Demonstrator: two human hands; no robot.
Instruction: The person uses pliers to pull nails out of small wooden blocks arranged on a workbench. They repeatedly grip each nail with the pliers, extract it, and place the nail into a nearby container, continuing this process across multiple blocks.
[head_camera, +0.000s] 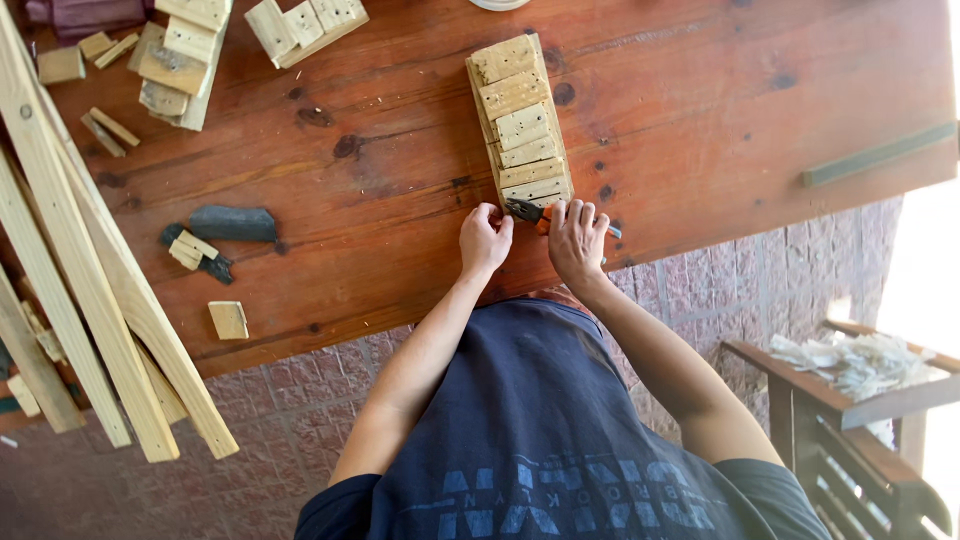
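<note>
Reddish, knotty planks make up the table (700, 110), on which a pale rough-sawn slat panel (520, 120) is laid near its front edge. At the panel's near end, pliers (540, 212) with orange grips are clasped in the curled right hand (575, 240); their jaws are largely hidden. The left hand (484, 240) is fisted against the panel's corner; whether anything is gripped cannot be told.

hands: 2 (485, 240) (575, 240) | pliers (535, 212): 1 | slatted wood panel (520, 125): 1, six slats | dark stone (232, 223): 1 | loose wood block (228, 320): 1 | bench (700, 110): 1
</note>
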